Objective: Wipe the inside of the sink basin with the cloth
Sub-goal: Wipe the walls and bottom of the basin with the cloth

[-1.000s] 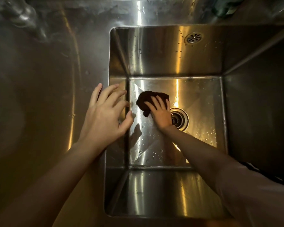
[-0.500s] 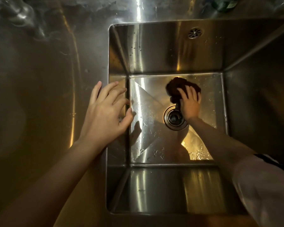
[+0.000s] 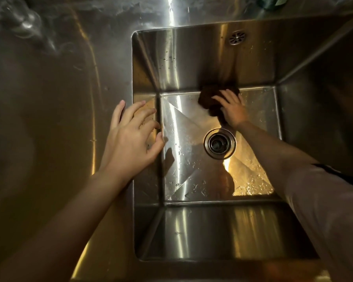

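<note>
The right hand (image 3: 233,110) presses a dark cloth (image 3: 210,100) flat under straight, spread fingers at the far edge of the sink (image 3: 192,64) floor, where it meets the back wall, just beyond the drain (image 3: 220,143). The left hand (image 3: 130,139) rests on the sink's left rim, fingers relaxed and apart, holding nothing.

We are looking into a kitchen, deep steel sink basin (image 3: 192,64), strainer drain (image 3: 220,143), overflow grille (image 3: 237,37), steel tabletop (image 3: 49,119) surrounding it
</note>
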